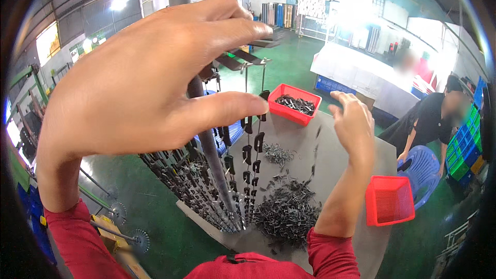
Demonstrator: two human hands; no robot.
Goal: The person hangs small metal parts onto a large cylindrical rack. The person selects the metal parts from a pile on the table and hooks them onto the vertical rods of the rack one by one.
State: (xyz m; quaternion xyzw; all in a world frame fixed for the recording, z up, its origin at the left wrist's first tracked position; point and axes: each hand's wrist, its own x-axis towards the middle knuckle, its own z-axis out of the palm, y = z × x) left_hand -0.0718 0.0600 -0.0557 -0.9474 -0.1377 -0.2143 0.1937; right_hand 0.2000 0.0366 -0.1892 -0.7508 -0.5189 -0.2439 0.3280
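My left hand (139,82) is raised close up at the top of a hanging rack, thumb and forefinger spread apart. Its fingertips lie beside flat dark pieces (248,57) at the rack's top; whether they touch is unclear. Below hang wires (247,77) lined with small black clip-like parts (247,152), beside a grey pole (209,150). To the right, my right hand (354,124) is lifted over the table, its fingers apart with nothing visible in them. Blurred dark pieces (315,150) appear in the air beside it. A heap of black parts (287,209) lies on the grey table (346,175).
A red basket (294,104) with black parts stands at the table's far edge, and another red basket (390,201) at its right. Beyond that, a person in dark clothes (426,119) bends by a blue plastic chair (421,173). Green and blue crates (465,139) are stacked far right.
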